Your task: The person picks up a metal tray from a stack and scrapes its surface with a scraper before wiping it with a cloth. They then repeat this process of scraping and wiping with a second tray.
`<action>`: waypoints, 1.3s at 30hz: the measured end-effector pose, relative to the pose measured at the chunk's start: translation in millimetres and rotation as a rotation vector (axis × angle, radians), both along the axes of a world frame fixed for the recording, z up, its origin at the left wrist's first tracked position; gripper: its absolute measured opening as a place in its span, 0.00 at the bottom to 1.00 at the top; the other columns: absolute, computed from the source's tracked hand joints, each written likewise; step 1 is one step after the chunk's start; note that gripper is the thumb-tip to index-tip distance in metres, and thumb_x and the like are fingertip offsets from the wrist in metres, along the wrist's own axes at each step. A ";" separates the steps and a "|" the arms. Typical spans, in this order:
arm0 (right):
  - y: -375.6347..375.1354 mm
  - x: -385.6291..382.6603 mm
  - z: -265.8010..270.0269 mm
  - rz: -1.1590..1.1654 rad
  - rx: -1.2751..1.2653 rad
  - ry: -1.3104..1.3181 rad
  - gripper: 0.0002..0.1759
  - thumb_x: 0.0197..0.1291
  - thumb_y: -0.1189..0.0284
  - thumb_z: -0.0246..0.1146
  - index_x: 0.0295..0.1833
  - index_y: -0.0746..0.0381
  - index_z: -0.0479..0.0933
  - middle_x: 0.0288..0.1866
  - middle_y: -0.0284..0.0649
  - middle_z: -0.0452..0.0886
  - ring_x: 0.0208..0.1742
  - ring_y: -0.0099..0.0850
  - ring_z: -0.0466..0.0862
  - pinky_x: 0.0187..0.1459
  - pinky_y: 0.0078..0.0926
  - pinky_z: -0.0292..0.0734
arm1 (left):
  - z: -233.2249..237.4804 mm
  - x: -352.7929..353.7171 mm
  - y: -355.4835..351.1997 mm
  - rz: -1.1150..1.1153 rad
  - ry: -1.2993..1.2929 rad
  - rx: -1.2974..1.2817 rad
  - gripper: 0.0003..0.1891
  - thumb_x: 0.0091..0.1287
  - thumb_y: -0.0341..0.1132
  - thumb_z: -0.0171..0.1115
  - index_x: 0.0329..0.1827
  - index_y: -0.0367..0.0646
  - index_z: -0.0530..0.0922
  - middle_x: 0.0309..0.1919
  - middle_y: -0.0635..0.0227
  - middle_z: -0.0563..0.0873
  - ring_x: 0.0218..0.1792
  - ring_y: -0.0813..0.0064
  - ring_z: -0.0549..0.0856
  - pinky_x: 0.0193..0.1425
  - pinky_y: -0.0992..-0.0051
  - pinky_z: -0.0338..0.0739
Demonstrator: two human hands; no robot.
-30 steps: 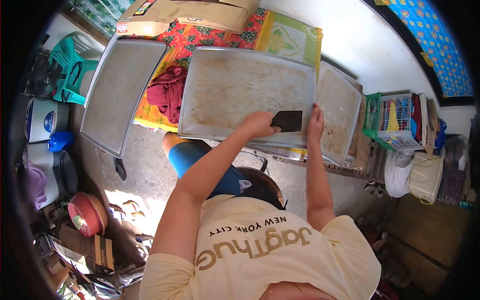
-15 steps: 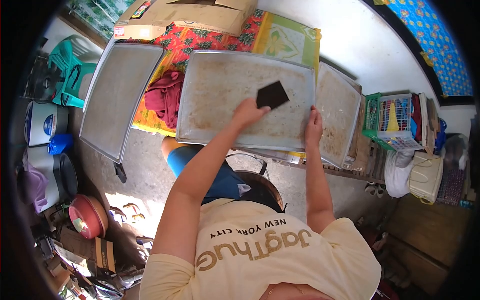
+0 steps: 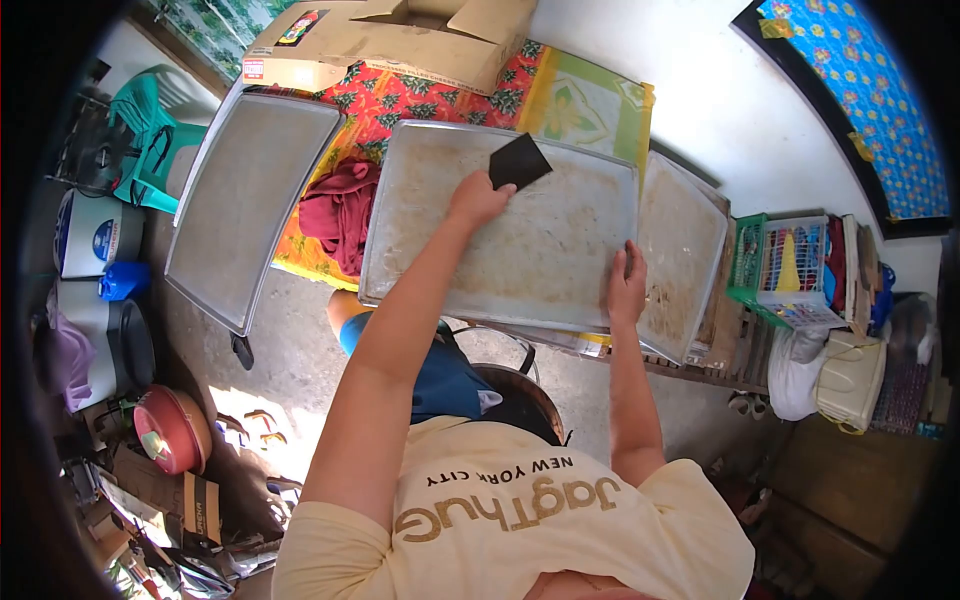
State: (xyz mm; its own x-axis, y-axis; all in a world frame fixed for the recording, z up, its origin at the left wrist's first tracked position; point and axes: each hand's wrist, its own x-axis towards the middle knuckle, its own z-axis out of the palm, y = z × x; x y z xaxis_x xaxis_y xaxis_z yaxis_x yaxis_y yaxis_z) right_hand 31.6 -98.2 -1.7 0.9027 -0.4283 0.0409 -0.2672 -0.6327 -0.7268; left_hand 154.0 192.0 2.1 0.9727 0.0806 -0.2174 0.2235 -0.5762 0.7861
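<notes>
My left hand [image 3: 478,200] is closed around one end of a dark, flat, rectangular scraper [image 3: 522,162], held over the upper middle of a large metal baking tray [image 3: 540,255]. The tray's surface is stained with brownish residue. On the tray's right edge, my right hand [image 3: 627,288] grips the rim with its fingers pointing upward. A second stained tray [image 3: 683,255] lies to the right, partly behind the first. Off to the left is another grey tray [image 3: 255,195]. Between the left trays, a maroon cloth [image 3: 340,212] lies crumpled.
A cardboard box [image 3: 410,50] stands at the back on a red patterned table cover [image 3: 400,100]. Plastic baskets [image 3: 785,260] sit at the right. A green chair [image 3: 150,140] and a red basin [image 3: 170,430] are on the left. Below the tray is a round container [image 3: 535,390].
My left hand has moved the scraper up and left across the tray. My right hand stays on the right rim. The whole view has shifted slightly downward.
</notes>
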 end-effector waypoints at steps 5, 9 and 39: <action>1.3 -0.6 5.6 -0.005 -0.035 0.027 0.27 0.73 0.51 0.55 0.69 0.54 0.74 0.71 0.40 0.75 0.70 0.41 0.75 0.67 0.37 0.70 | -5.7 -8.6 20.9 -0.109 0.013 -0.070 0.24 0.59 0.52 0.71 0.40 0.36 0.86 0.39 0.48 0.89 0.45 0.49 0.88 0.50 0.57 0.80; 7.5 -2.1 12.7 -0.010 -0.044 0.054 0.28 0.72 0.51 0.56 0.70 0.53 0.73 0.71 0.40 0.74 0.70 0.41 0.75 0.66 0.38 0.71 | 6.5 -18.8 31.1 -0.148 0.107 0.049 0.24 0.59 0.53 0.70 0.42 0.39 0.86 0.40 0.48 0.89 0.45 0.51 0.88 0.50 0.57 0.80; 8.2 -3.3 12.2 0.009 -0.139 0.093 0.31 0.69 0.48 0.57 0.71 0.52 0.71 0.74 0.41 0.71 0.73 0.43 0.71 0.67 0.42 0.70 | 8.7 -26.8 37.9 -0.083 0.055 0.036 0.19 0.60 0.52 0.69 0.39 0.44 0.87 0.36 0.53 0.89 0.42 0.53 0.88 0.47 0.59 0.80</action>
